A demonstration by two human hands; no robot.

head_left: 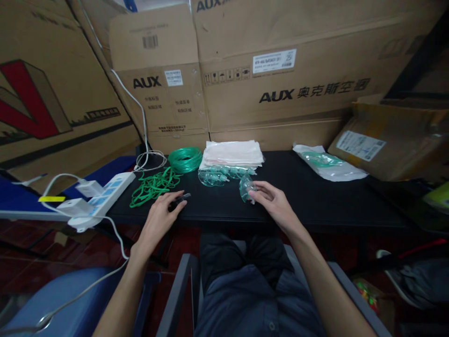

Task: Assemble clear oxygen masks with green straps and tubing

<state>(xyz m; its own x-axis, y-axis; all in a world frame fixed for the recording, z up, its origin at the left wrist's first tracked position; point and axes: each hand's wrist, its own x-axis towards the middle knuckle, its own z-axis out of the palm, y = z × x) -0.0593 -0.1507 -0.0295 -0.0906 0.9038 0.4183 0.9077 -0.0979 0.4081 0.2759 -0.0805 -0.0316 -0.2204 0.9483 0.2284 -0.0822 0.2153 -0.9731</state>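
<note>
AUX cardboard [231,107] stands at twelve o'clock, a labelled box [396,135] at three, blue seat [77,299] at eight, power strip [108,194] at nine.

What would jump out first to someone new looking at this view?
Probably the bright green things on the black table: a coil of tubing left of the white packets, with a tangle of bands in front of it. Next, the clear green mask in the right hand, near the table's front edge. Behind it all, the large AUX cardboard box fills much of the background.
</note>
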